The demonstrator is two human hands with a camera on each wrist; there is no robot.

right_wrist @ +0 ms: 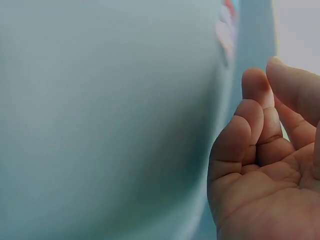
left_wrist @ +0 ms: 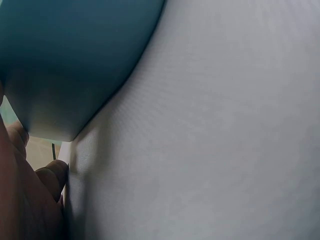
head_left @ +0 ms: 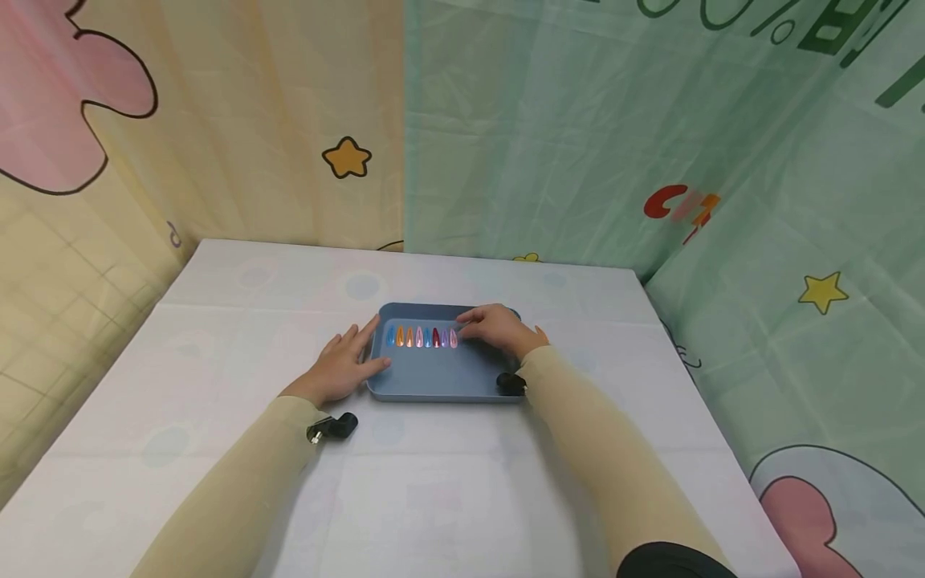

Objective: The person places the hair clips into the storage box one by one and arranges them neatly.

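Observation:
Several shiny, teardrop-shaped snap hair clips (head_left: pixel 419 337) stand side by side in a row in the upper part of a blue-grey tray (head_left: pixel 433 377); blue, orange, pink, red and purple ones show. My left hand (head_left: pixel 340 369) lies at the tray's left side, fingers and thumb spread, touching its rim. Over the upper right of the tray is my right hand (head_left: pixel 499 327), its loosely bent fingertips beside the pink clip (head_left: pixel 454 338) at the row's right end. In the right wrist view nothing shows between thumb and fingers (right_wrist: pixel 255 85).
The tray sits on a table with a white cloth (head_left: pixel 390 498). Patterned curtains (head_left: pixel 520 160) hang behind the table and at both sides. A small black camera (head_left: pixel 340 425) is strapped to the left wrist, another (head_left: pixel 510 384) to the right.

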